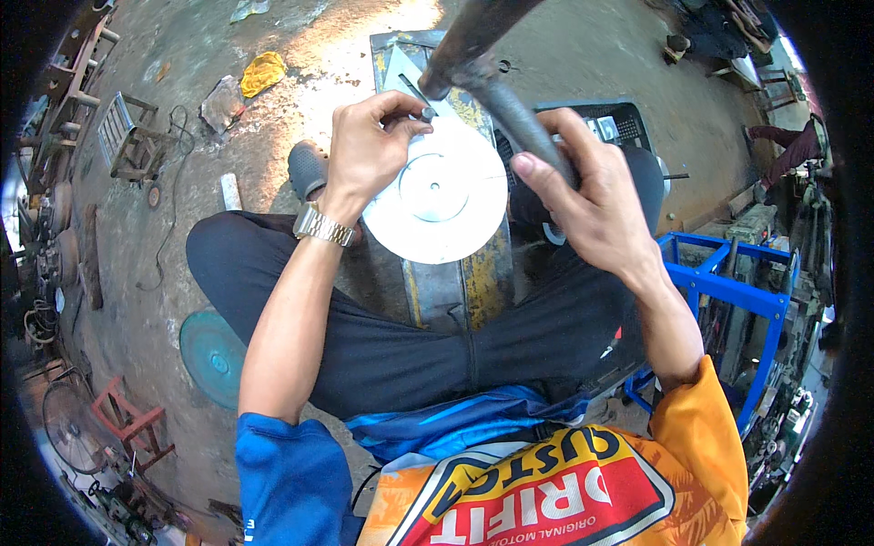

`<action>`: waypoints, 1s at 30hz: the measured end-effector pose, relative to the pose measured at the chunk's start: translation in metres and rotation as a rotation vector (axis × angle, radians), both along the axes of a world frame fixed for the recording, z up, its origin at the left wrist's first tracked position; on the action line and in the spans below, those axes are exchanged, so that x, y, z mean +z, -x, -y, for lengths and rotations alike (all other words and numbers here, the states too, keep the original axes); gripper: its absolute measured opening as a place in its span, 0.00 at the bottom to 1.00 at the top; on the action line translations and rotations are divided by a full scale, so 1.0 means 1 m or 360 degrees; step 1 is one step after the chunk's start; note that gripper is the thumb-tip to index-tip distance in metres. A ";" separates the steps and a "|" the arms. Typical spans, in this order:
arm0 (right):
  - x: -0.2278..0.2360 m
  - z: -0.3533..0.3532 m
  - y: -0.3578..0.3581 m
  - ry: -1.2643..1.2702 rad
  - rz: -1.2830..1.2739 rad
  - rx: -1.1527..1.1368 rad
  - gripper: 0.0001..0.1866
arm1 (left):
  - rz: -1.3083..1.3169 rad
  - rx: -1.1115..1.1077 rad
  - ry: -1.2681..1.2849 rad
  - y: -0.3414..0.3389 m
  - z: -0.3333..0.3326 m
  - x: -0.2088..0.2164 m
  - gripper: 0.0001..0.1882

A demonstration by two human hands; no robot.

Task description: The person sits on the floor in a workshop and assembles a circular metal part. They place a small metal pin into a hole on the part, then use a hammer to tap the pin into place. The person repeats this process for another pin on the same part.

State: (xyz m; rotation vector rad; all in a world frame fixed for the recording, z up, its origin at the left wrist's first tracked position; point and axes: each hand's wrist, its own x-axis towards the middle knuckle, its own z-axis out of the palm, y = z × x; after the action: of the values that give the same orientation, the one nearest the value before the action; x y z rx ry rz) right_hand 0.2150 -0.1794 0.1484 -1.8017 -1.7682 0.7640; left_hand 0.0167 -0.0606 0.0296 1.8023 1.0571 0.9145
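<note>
My left hand (373,150), wearing a metal watch (323,225), pinches a small dark metal piece (428,114), perhaps a punch, at the far rim of a round white disc (482,214). The disc has a small centre hole and a marked inner circle. It lies on a worn grey and yellow metal bench (437,296) between my legs. My right hand (587,196) is wrapped round the handle of a metal hammer (519,114). The hammer's head hangs over the far end of the bench, above a white pointed plate (401,68) with a slot.
A black plastic crate (628,114) stands right of the bench, a blue metal frame (728,278) nearer on the right. On the floor to the left are a green round disc (214,359), a small metal stool (127,136) and a yellow cloth (263,75). Another person's leg (792,150) shows far right.
</note>
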 end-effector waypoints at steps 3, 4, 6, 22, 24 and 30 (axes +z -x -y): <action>-0.002 0.005 0.005 -0.0112 -0.0181 -0.0090 0.16 | 0.0006 -0.0008 -0.0083 0.000 0.000 -0.002 0.09; -0.005 0.006 0.007 -0.0166 -0.0241 -0.0100 0.16 | -0.0019 -0.0010 -0.0064 0.000 0.000 -0.002 0.09; -0.011 0.004 0.007 -0.0084 -0.0021 0.0058 0.16 | -0.0036 -0.0028 -0.0076 0.001 0.000 -0.001 0.09; -0.026 0.068 -0.045 0.0075 -0.1620 -0.0483 0.15 | 0.0734 0.0220 0.0066 0.036 -0.009 0.024 0.10; -0.033 0.079 -0.060 0.0015 -0.1541 -0.0610 0.20 | 0.0670 0.0315 0.0073 0.046 0.002 0.033 0.11; -0.059 0.117 -0.084 -0.0057 -0.1525 -0.0782 0.19 | 0.0424 0.0439 0.0221 0.053 0.082 0.044 0.11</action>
State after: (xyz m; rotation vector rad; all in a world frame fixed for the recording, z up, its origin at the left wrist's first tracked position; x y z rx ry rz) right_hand 0.2992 -0.2964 0.0892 -1.3689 -0.6840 1.1027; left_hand -0.0360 -0.1422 0.0739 1.3969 1.1816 1.1795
